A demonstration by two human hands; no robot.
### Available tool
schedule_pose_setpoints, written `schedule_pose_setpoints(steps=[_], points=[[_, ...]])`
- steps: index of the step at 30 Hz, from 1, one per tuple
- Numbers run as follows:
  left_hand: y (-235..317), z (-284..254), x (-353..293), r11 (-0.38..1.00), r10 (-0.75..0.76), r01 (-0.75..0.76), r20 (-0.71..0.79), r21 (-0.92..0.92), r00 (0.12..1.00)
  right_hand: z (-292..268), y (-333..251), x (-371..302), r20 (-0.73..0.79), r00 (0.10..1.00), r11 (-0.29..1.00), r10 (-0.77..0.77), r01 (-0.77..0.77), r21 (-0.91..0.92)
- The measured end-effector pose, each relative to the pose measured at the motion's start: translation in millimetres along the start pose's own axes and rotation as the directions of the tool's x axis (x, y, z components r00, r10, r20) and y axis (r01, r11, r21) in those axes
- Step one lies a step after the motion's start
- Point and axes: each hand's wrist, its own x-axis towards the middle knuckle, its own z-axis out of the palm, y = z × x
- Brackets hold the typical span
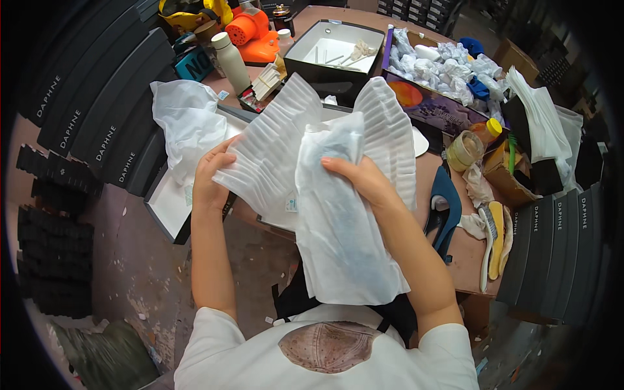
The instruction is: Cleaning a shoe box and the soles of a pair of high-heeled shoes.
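My left hand (213, 170) pinches the edge of a ribbed white foam sheet (273, 146). The sheet spreads out on both sides behind a white cloth bag (344, 240). Thumb on top, my right hand (369, 179) grips that bag near its upper end, its other fingers hidden behind. A dark bluish shape shows through the bag; its kind is hidden. Beyond my left hand, another white cloth bag (188, 120) lies over an open shoebox (170, 207). A blue high-heeled shoe (445, 211) rests on the table, right of my right forearm.
Dark shoeboxes are stacked at left (97, 97) and right (552, 253). Along the back stand a bottle (230, 60), an orange device (250, 32), a black-and-white box (331, 42) and a carton of crumpled white wads (448, 65). Brushes (491, 244) and jars (465, 151) sit at right.
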Motion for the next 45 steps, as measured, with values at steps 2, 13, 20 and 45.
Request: schedule_pose_setpoints(steps=[2,13,20,45], points=[[-2,-10,-2,0.999,0.032,-0.032,0.017,-0.031,0.999,11,8,32,0.024,0.998,0.995,-0.050,0.051,-0.080],[-34,-23,1,0.819,0.176,-0.156,-0.016,-0.552,0.984,-35,88,155,-0.353,0.928,0.921,0.120,0.029,0.389],[-34,-33,-7,0.722,0.223,-0.287,-0.181,-0.630,0.958,-19,77,144,-0.639,0.759,0.947,-0.123,-0.103,-0.304],[-109,85,47,-0.431,-0.027,-0.604,0.659,0.671,0.752,-63,-39,37,-0.419,0.741,0.260,-0.525,-0.329,-0.908]])
